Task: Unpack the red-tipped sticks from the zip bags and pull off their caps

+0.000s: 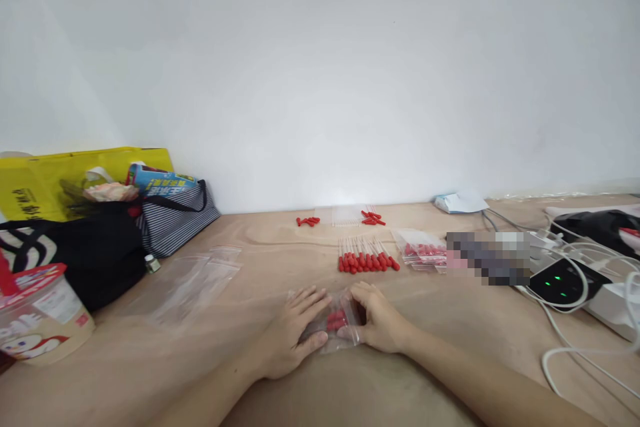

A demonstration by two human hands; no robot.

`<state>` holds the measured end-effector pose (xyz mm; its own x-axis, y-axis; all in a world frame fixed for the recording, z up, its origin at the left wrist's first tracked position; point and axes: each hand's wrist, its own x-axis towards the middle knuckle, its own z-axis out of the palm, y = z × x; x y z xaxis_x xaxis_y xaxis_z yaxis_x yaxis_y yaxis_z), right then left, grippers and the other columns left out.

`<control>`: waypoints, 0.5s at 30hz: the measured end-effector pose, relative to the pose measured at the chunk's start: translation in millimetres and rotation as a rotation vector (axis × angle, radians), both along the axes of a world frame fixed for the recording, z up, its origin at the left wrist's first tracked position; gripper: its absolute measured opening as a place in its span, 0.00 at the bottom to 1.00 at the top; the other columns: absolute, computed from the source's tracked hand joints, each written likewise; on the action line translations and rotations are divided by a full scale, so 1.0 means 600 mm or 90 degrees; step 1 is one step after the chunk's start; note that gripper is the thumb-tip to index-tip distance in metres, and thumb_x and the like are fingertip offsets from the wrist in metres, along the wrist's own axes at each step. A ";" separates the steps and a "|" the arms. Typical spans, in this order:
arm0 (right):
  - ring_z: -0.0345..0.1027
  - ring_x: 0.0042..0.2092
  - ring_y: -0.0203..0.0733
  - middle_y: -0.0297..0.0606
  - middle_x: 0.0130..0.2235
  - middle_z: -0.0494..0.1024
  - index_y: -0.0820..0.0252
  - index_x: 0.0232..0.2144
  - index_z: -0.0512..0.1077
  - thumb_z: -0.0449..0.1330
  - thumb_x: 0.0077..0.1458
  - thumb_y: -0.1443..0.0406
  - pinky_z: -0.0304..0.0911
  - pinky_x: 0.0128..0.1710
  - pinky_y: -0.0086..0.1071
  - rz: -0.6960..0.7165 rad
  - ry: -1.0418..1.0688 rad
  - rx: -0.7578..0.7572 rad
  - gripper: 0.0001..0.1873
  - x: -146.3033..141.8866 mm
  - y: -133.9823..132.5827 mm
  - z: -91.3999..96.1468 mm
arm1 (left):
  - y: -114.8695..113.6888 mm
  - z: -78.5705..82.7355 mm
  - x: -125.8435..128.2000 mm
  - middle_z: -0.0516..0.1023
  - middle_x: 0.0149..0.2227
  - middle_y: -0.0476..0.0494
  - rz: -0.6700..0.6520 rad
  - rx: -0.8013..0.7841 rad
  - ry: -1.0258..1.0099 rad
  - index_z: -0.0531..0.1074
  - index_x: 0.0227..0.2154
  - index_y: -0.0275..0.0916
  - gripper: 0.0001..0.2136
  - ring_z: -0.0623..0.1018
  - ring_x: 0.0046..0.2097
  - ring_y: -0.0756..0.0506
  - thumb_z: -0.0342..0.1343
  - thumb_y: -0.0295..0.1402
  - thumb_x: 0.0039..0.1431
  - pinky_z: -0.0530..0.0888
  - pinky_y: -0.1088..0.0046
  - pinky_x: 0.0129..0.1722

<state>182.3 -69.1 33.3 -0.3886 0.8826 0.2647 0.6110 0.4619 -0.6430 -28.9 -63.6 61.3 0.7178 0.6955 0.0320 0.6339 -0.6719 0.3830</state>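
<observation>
A small clear plastic bag (345, 341) lies on the table in front of me, with several red-tipped pieces (336, 320) showing inside it. Spread flat across its left side is my left hand (290, 333), fingers stretched out. My right hand (383, 320) is closed on the bag's right edge, thumb low and fingers curled over. Just beyond the hands is a row of pale sticks with red heads (367, 261). To its right lies a pile of clear bags holding red-headed sticks (420, 250).
Flat clear bags (193, 283) lie to the left. At the far side are small red-headed groups (307, 221). A drink cup (45, 320), striped bag (175, 220) and black bag (100, 253) stand left. White cables (565, 347) and a black device (567, 283) occupy the right.
</observation>
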 end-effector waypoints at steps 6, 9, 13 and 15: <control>0.60 0.31 0.36 0.32 0.29 0.69 0.59 0.30 0.70 0.64 0.38 0.64 0.54 0.30 0.27 0.056 0.056 -0.051 0.13 -0.001 -0.007 0.014 | 0.003 -0.002 0.002 0.47 0.61 0.43 0.010 0.005 0.064 0.52 0.57 0.45 0.23 0.48 0.61 0.40 0.40 0.45 0.59 0.50 0.52 0.57; 0.58 0.27 0.32 0.29 0.25 0.67 0.60 0.29 0.71 0.61 0.41 0.67 0.53 0.26 0.25 0.103 0.101 -0.096 0.08 0.003 -0.006 0.014 | 0.004 -0.002 0.001 0.46 0.61 0.43 0.011 0.004 0.073 0.50 0.57 0.46 0.24 0.48 0.61 0.40 0.39 0.46 0.59 0.50 0.52 0.57; 0.55 0.22 0.27 0.26 0.22 0.65 0.62 0.29 0.68 0.60 0.41 0.68 0.51 0.21 0.23 0.112 0.223 -0.213 0.08 0.016 0.010 0.003 | 0.004 -0.003 -0.001 0.44 0.61 0.43 0.016 0.008 0.090 0.47 0.58 0.46 0.25 0.47 0.61 0.40 0.38 0.47 0.59 0.50 0.53 0.57; 0.57 0.22 0.27 0.27 0.23 0.67 0.62 0.29 0.66 0.62 0.39 0.67 0.53 0.20 0.22 0.112 0.307 -0.290 0.12 0.024 0.020 -0.001 | 0.004 -0.004 -0.001 0.44 0.61 0.43 0.026 0.012 0.101 0.47 0.58 0.45 0.26 0.47 0.61 0.40 0.37 0.48 0.59 0.49 0.53 0.57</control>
